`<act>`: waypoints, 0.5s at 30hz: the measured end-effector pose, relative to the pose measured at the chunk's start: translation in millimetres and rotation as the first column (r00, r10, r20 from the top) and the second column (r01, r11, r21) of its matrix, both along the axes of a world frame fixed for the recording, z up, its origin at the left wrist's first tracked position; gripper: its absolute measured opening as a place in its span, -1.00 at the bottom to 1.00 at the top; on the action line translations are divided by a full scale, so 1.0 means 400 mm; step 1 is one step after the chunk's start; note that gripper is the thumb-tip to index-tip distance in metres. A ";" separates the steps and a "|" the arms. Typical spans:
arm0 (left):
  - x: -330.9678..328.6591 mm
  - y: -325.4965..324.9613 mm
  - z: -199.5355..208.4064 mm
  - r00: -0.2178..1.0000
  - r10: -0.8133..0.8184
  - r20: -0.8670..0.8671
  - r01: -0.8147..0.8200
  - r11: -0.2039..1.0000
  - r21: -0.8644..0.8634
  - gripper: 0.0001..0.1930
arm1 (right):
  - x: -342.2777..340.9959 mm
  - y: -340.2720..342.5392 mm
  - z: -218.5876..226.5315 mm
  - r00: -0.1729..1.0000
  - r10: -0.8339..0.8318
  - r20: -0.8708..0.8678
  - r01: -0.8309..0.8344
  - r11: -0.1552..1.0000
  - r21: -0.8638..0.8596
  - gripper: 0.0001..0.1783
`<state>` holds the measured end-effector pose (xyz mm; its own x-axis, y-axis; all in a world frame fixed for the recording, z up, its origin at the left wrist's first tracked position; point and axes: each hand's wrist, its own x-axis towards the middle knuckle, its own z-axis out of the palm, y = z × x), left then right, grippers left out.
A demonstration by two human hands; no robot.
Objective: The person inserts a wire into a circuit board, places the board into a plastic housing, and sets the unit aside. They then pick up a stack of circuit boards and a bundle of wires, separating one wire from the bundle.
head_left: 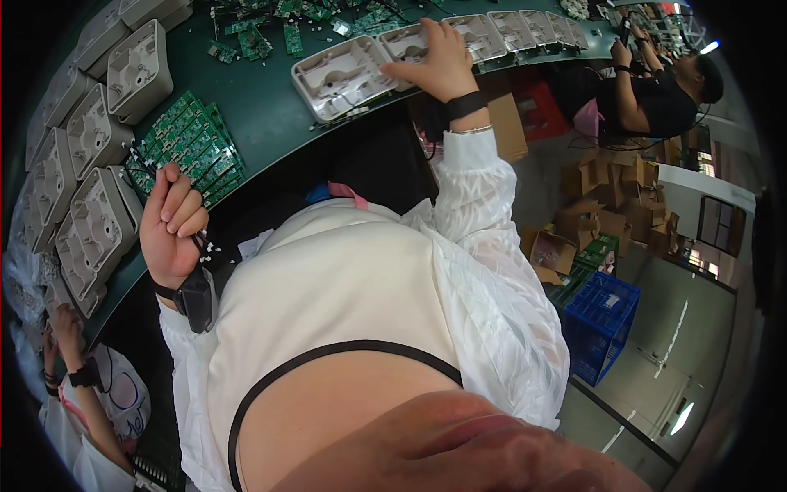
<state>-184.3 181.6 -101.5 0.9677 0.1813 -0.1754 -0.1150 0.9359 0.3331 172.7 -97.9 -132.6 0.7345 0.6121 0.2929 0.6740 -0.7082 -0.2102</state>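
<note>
My left hand (174, 225) is closed around a bunch of black wires (197, 239). Small white connectors (211, 249) dangle below that fist. Just beyond it, green circuit boards (187, 139) lie in overlapping rows on the table. My right hand (447, 67) reaches over a row of light grey plastic housings, its fingers spread. Thumb and fingers rest across the second housing (403, 47), which they partly cover. The first housing (340, 78) lies beside the thumb, open side up, with some thin wire along its near edge.
Stacked grey housings (94, 131) fill the table's left side. Loose circuit boards (250, 37) are heaped at the far edge of the green table (258, 102). One co-worker (656, 94) is at the right, another person's arm (82, 377) at lower left. A blue crate (602, 320) and cardboard boxes stand on the floor.
</note>
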 end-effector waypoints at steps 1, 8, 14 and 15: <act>0.001 -0.001 0.000 1.000 0.002 0.000 -0.002 1.000 -0.001 -0.78 | 0.022 -0.013 -0.001 1.000 0.000 0.002 0.000 1.000 -0.010 0.23; 0.009 -0.006 0.012 1.000 0.009 -0.021 -0.009 1.000 0.002 -0.80 | 0.179 -0.118 -0.010 0.995 0.061 -0.078 -0.060 0.998 0.020 0.21; 0.009 -0.013 0.015 0.999 0.034 -0.027 -0.034 0.999 0.005 -0.80 | 0.189 -0.122 0.014 0.996 0.011 -0.088 -0.010 1.000 0.015 0.18; 0.006 -0.013 0.017 0.999 0.031 -0.020 -0.031 0.999 0.008 -0.80 | 0.196 -0.125 0.011 0.996 0.014 -0.086 -0.012 1.000 0.016 0.17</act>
